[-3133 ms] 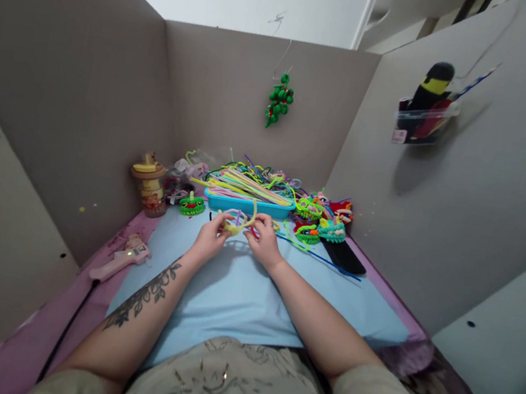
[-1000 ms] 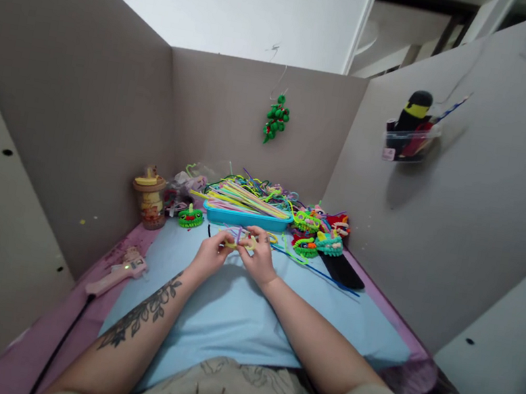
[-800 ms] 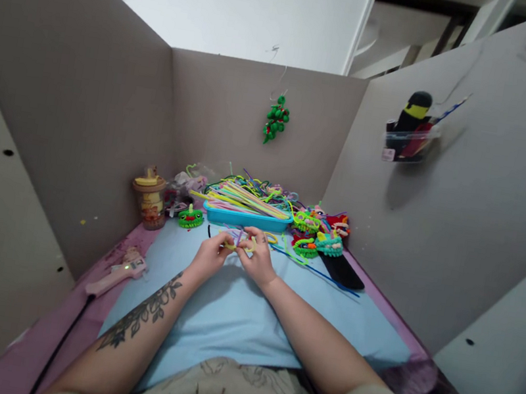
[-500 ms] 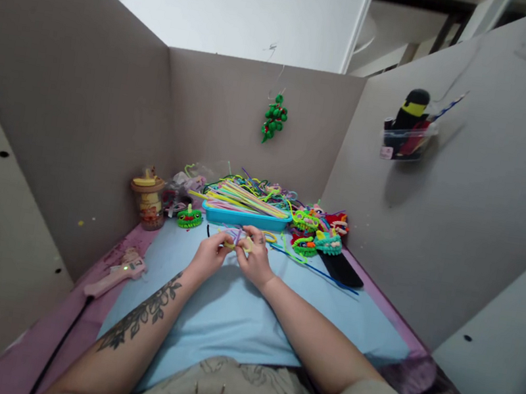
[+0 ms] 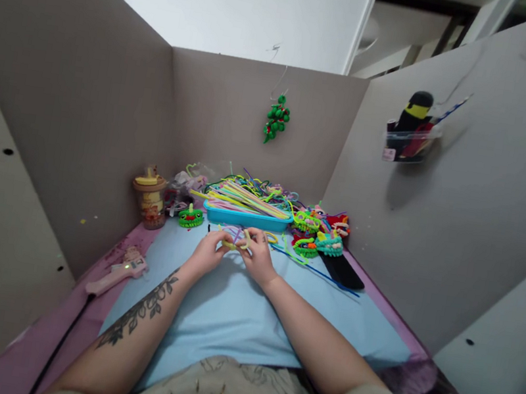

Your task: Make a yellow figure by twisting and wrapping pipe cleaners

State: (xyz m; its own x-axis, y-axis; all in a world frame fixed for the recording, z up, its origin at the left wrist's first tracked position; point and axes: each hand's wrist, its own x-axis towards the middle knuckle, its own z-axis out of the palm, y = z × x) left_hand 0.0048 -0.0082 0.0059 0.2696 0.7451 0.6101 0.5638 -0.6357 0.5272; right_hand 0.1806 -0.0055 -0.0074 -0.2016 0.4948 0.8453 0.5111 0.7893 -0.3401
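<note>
My left hand (image 5: 207, 253) and my right hand (image 5: 258, 258) meet over the light blue mat (image 5: 236, 306), both pinched on a small twisted piece of yellow and purple pipe cleaner (image 5: 237, 239). The fingers of each hand curl round the piece from either side. Just behind the hands stands a blue tray (image 5: 244, 219) heaped with coloured pipe cleaners.
Finished pipe-cleaner figures (image 5: 319, 234) lie right of the tray, a green one (image 5: 190, 216) left of it. A cup with a yellow lid (image 5: 148, 197) stands at the back left. A pink glue gun (image 5: 119, 269) lies on the left. Grey cardboard walls enclose the desk; a green ornament (image 5: 276, 117) hangs behind.
The long yellow end that stood up from the piece is now bent down close to it. Both hands have stayed together at the same place on the mat.
</note>
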